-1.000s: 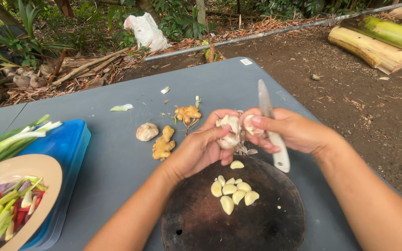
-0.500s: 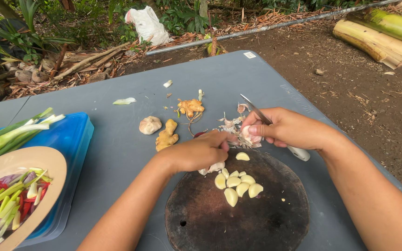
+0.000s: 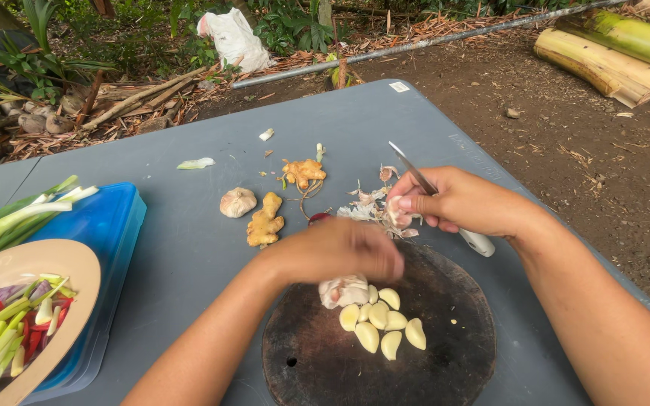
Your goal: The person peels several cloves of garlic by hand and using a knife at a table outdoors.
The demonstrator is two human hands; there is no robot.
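Note:
My right hand (image 3: 464, 201) grips a white-handled knife (image 3: 478, 242), blade pointing up and away, and pinches a garlic clove (image 3: 399, 210) against it with the thumb. My left hand (image 3: 332, 252) is motion-blurred above the near edge of a round dark cutting board (image 3: 415, 368), with nothing seen in it. Just below its fingers a partly broken garlic bulb (image 3: 344, 289) lies on the board, beside several peeled cloves (image 3: 381, 323). Loose garlic skins (image 3: 362, 203) lie behind the board.
On the grey table (image 3: 189, 135) lie a whole garlic bulb (image 3: 238, 201) and two ginger pieces (image 3: 265, 222). At the left a blue tray (image 3: 114, 218) carries green onions (image 3: 16, 218) and a tan plate (image 3: 54, 259) of cut vegetables. Dirt ground lies beyond the table's right edge.
My left hand lowered the partial bulb from in front of me onto the board and let it go. My right hand tipped the knife back and kept one clove.

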